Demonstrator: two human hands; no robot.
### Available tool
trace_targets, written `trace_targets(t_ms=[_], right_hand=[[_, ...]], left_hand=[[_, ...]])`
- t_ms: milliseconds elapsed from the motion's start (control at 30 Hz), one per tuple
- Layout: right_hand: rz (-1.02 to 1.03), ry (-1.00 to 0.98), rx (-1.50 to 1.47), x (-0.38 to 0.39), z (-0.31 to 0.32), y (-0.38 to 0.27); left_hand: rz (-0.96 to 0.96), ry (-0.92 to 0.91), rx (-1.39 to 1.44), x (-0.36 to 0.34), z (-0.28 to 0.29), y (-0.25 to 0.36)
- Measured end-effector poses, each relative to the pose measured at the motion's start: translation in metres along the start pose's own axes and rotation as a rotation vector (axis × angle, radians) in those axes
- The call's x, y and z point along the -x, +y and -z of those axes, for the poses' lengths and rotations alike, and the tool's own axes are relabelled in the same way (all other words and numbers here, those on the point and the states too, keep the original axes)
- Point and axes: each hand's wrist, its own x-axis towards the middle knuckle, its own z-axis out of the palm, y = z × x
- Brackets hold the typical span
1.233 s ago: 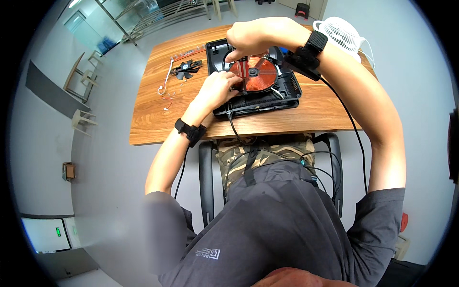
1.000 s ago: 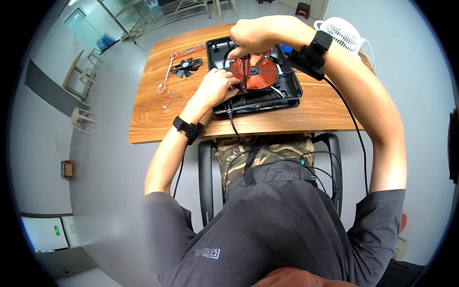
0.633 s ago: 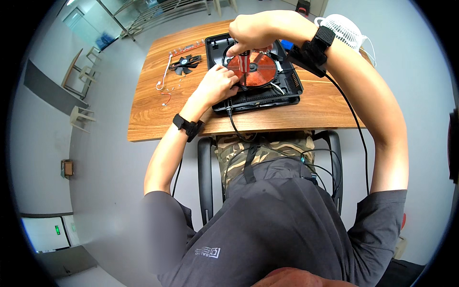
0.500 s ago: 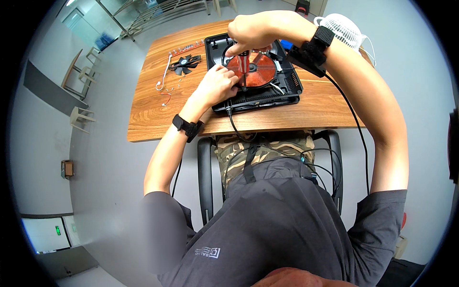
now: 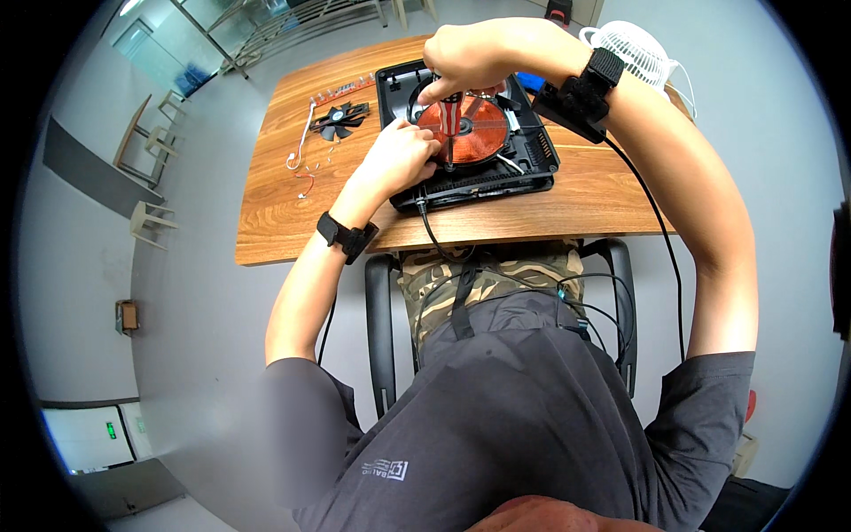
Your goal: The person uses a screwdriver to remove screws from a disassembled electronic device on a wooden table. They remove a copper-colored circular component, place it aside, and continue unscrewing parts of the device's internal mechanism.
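Observation:
An opened induction cooker [image 5: 532,180] lies on the wooden table, its round copper coil [image 5: 487,135] exposed inside the black casing. My right hand [image 5: 461,58] is closed around the top of a screwdriver [image 5: 450,115] with a red, white and dark handle. The screwdriver stands nearly upright, shaft down, at the coil's near-left edge. Low beside the shaft is my left hand [image 5: 403,158], fingers curled in at the coil's left rim. Whatever its fingertips pinch is hidden.
Left of the cooker lie a black fan [image 5: 339,121], a reddish circuit strip [image 5: 344,90] with a white cable, small loose screws and a short red wire [image 5: 307,184]. A white fan [image 5: 628,49] stands at the far right. A black cord [image 5: 433,232] hangs over the front edge.
The cooker and table items appear shifted very slightly left in the picture. Both hands keep nearly the same pose, and the screwdriver stays upright at the coil's edge.

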Motion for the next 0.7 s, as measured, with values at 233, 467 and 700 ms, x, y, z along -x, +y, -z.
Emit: trace_targets(t_ms=[233, 467, 700], right_hand=[[0.026, 0.006, 0.057, -0.0001, -0.0005, 0.0052], [0.009, 0.002, 0.010, 0.0041, 0.0006, 0.0053], [-0.002, -0.011, 0.020, 0.0033, 0.0002, 0.0041]], left_hand=[[0.008, -0.038, 0.039, 0.0001, 0.0027, -0.0002], [-0.008, -0.003, 0.017, -0.0010, 0.0025, 0.0020], [0.011, -0.054, 0.020, -0.0029, 0.0042, 0.0023]])
